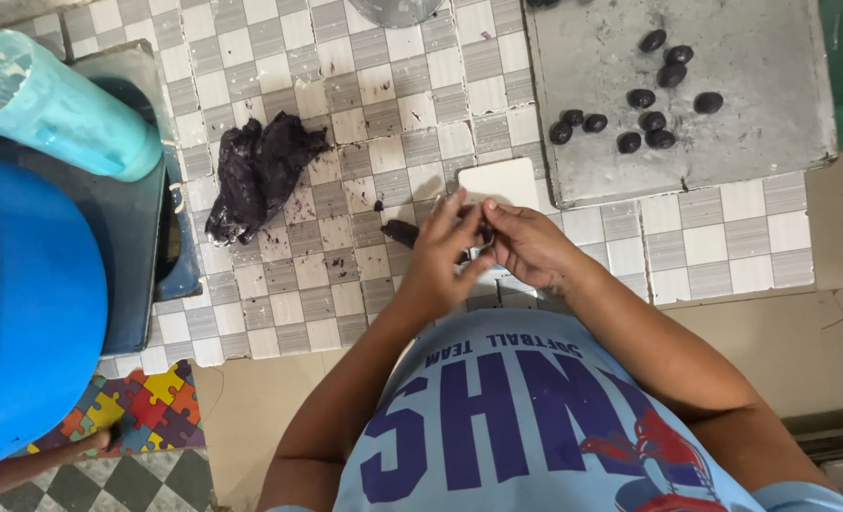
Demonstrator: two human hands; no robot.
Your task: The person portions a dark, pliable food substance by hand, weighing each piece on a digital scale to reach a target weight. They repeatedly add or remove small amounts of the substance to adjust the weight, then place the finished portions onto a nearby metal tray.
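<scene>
Dark dough piece [483, 234], pinched between both hands

Dark lump [484, 233] — mostly hidden between fingers [459, 220]

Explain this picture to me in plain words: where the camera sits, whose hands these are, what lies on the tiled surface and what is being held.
There is one picture, taken by a camera worn on a person's head, looking straight down, so the shirt appears at the bottom. No machine is involved: the left hand and right hand are the person's own, meeting over a white board on the checkered tiles. Their fingers pinch a small dark piece; what exactly it is, I cannot tell. On the tiles lie a big lump of dark purple dough and a smaller dark piece. A grey slab carries about ten small dark balls. At left stand a blue tube and a blue container.
</scene>
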